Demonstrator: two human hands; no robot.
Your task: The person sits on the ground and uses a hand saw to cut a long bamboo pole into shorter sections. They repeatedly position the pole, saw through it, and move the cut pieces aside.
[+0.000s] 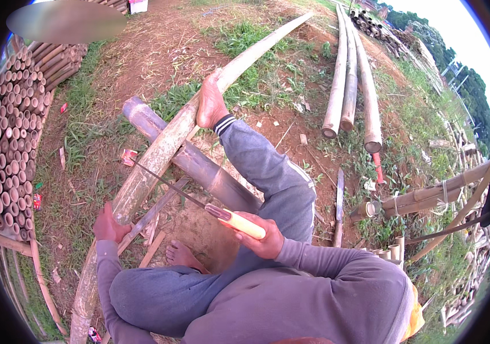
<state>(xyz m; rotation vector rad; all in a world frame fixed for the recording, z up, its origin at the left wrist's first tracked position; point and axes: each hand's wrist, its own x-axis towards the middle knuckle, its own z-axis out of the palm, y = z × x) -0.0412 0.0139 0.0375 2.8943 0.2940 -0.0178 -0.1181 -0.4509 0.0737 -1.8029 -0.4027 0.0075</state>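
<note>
A long, pale bamboo pole [153, 157] slants from the lower left to the far upper middle, lying across a thicker, darker bamboo log [216, 180]. My left hand [111, 225] is wrapped round the near part of the pole. My bare right foot [212, 103] presses on it farther up. In my right hand [265, 238] is a handsaw [248, 225] with a cream-yellow handle, gripped by closed fingers. Its thin dark blade, seen nearly edge-on, reaches left over the pole, its tip by the pole's left side. Whether the blade bites into the bamboo, I cannot tell.
Stacked cut bamboo [10, 143] stands at the left. Three long bamboo poles [348, 74] lie at the upper right. A long-bladed knife [339, 200] lies on the ground right of my leg. Tied bamboo [428, 192] juts in at the right. Split strips [156, 215] lie beneath the pole.
</note>
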